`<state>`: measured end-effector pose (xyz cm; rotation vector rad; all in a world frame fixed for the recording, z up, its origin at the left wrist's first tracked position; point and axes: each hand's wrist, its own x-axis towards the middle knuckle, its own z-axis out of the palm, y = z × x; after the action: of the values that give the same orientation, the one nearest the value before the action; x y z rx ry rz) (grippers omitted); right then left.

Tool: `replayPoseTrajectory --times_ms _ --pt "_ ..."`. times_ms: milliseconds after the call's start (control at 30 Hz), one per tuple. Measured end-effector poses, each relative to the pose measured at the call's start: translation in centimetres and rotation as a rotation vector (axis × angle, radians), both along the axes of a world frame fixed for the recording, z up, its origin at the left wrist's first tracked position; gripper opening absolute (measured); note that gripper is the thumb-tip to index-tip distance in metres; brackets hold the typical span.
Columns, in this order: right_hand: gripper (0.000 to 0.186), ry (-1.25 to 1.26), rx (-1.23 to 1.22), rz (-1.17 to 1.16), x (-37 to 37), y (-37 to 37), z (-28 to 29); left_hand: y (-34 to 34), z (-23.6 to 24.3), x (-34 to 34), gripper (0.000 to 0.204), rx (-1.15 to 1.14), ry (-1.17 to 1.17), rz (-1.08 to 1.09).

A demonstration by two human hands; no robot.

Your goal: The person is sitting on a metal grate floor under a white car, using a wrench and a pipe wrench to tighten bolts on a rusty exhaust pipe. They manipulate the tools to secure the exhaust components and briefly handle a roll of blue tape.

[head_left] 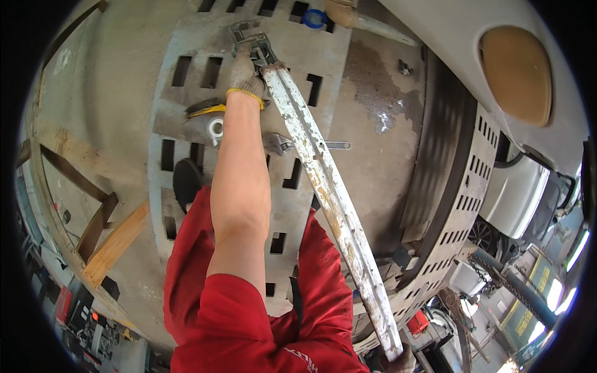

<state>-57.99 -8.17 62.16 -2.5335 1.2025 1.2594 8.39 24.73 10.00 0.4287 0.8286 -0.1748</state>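
A long metal bar [323, 168] with chipped white paint slants from far middle to near right. My left hand [245, 78], in a knitted glove with a yellow cuff, is closed on the dark metal clamp [261, 51] at the bar's far end. My gloved right hand [401, 360], partly cut off at the lower edge, is wrapped round the near end. Beneath the bar, an adjustable wrench [339, 145] lies on the slotted steel platform [239, 15]. Beside my left forearm are a white roll [216, 127] and a black and yellow tool [206, 110].
A blue ring-shaped roll [314, 18] and a wooden-handled tool [382, 28] lie at the far side. A pale vehicle body [448, 31] overhangs the far right. Wooden braces [118, 242] stand left. A chain [528, 298] hangs at right, near a white car [516, 193].
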Motion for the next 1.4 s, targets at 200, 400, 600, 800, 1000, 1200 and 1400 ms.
replayPoseTrajectory --times_ms 200,400,600,800,1000,1200,1400 --pt "0.079 -0.05 0.178 -0.201 1.9 0.3 -7.2 4.6 0.1 1.5 0.036 0.102 0.036 0.06" --pt "0.077 -0.09 0.178 -0.138 5.0 1.9 -12.1 6.6 2.0 6.2 0.027 0.141 -0.189 -0.051" --pt "0.069 -0.225 0.142 0.071 12.6 5.0 -16.0 5.2 -4.8 4.8 0.036 0.491 -0.209 -0.198" --pt "0.071 -0.125 0.147 -0.124 9.7 3.9 -17.1 -3.3 4.9 -1.4 0.073 0.732 0.161 -0.602" --pt "0.077 0.018 0.137 -0.22 0.0 -5.0 -18.0 -10.1 4.8 -11.1 0.054 0.618 0.067 -0.454" --pt "0.079 0.144 0.095 -0.162 -8.5 -11.2 -16.4 -14.2 3.7 -22.2 0.048 0.611 0.233 -0.492" --pt "0.085 0.251 0.089 -0.244 -17.7 -15.9 -14.1 -20.9 6.5 -32.1 0.045 0.442 0.213 -0.531"
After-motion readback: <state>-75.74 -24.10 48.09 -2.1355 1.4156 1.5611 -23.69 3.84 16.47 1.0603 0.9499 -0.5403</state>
